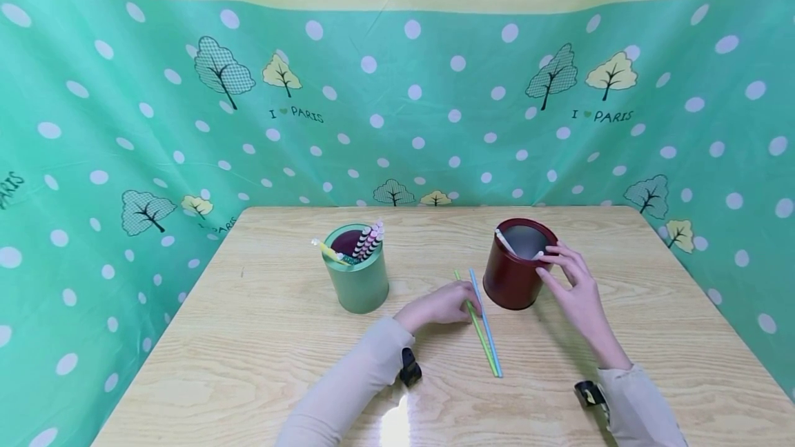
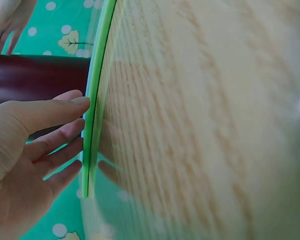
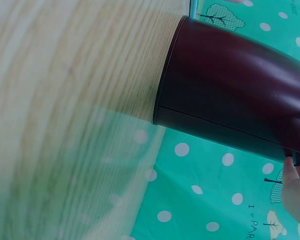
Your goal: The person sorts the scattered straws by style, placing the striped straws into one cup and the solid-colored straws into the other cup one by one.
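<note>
In the head view a green straw (image 1: 484,347) lies beside a blue straw (image 1: 488,328) on the table. My left hand (image 1: 448,303) bends over them; in the left wrist view its thumb and fingers pinch the green straw (image 2: 94,80). To the right stands a dark red can (image 1: 514,281) with a white stick (image 1: 504,242) leaning inside. My right hand (image 1: 574,288) is at this can's right rim, fingers loosely spread beside another small white end. In the right wrist view the thumb (image 3: 289,170) touches the can's wall near the rim; the other fingers are mostly hidden.
A green can (image 1: 361,288) stands at the left, holding several striped sticks (image 1: 370,239) and a yellow one (image 1: 329,251) across its rim. The wooden table (image 1: 248,350) ends in front of a green dotted curtain (image 1: 397,123).
</note>
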Action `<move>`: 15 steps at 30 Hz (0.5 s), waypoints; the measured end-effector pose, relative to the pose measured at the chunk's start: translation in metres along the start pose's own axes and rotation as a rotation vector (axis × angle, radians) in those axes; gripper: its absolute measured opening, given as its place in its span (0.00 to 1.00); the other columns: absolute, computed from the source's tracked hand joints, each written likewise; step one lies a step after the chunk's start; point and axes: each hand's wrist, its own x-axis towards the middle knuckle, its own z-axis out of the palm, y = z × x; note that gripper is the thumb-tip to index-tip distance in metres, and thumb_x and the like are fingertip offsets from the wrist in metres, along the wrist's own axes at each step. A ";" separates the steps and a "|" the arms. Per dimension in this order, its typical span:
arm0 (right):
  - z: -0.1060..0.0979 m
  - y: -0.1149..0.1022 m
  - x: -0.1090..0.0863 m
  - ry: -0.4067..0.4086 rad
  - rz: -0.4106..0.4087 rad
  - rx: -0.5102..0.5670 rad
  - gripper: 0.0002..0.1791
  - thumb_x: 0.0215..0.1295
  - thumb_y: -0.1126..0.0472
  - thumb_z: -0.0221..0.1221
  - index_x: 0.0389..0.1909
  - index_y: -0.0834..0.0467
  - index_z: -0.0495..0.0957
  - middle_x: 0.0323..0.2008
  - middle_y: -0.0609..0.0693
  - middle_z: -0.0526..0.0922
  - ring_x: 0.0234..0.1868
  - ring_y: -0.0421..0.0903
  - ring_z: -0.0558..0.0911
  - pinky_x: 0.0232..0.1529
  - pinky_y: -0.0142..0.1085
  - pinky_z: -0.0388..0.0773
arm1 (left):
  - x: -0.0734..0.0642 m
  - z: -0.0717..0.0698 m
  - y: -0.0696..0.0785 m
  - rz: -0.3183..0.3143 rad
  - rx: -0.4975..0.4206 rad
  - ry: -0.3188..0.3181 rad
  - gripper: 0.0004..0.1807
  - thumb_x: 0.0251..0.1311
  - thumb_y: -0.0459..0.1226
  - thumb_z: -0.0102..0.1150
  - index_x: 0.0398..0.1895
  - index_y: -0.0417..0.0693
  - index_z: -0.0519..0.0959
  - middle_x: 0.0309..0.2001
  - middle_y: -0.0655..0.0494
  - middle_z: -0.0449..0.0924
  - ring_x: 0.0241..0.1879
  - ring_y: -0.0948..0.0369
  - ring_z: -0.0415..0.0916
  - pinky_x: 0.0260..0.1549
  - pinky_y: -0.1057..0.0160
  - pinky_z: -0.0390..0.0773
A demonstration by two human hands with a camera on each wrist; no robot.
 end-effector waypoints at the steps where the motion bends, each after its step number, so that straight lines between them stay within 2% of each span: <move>1: 0.000 0.000 0.000 0.000 0.000 -0.001 0.13 0.55 0.67 0.59 0.42 0.64 0.77 0.52 0.55 0.69 0.64 0.46 0.58 0.58 0.24 0.58 | 0.000 0.001 0.000 -0.005 0.009 -0.002 0.11 0.43 0.29 0.62 0.32 0.47 0.82 0.37 0.57 0.74 0.40 0.64 0.69 0.42 0.77 0.64; 2: 0.000 -0.005 0.000 -0.004 0.020 -0.038 0.13 0.55 0.66 0.59 0.42 0.65 0.76 0.51 0.56 0.69 0.63 0.46 0.59 0.57 0.23 0.59 | 0.000 0.001 0.000 -0.011 0.016 -0.006 0.11 0.43 0.29 0.62 0.32 0.47 0.82 0.37 0.57 0.74 0.40 0.65 0.69 0.42 0.78 0.64; 9: 0.000 -0.013 0.001 -0.008 0.028 -0.026 0.13 0.53 0.73 0.58 0.41 0.69 0.75 0.50 0.60 0.68 0.63 0.48 0.58 0.56 0.20 0.59 | -0.001 0.005 -0.001 -0.025 0.072 -0.025 0.09 0.44 0.30 0.62 0.30 0.51 0.83 0.37 0.59 0.72 0.41 0.65 0.67 0.44 0.78 0.63; 15: 0.001 -0.036 0.001 -0.010 0.027 -0.033 0.12 0.54 0.74 0.56 0.41 0.72 0.74 0.50 0.64 0.67 0.62 0.55 0.58 0.55 0.19 0.58 | -0.004 0.003 0.002 -0.019 0.130 -0.038 0.07 0.46 0.32 0.62 0.29 0.52 0.82 0.37 0.59 0.71 0.40 0.65 0.66 0.42 0.78 0.63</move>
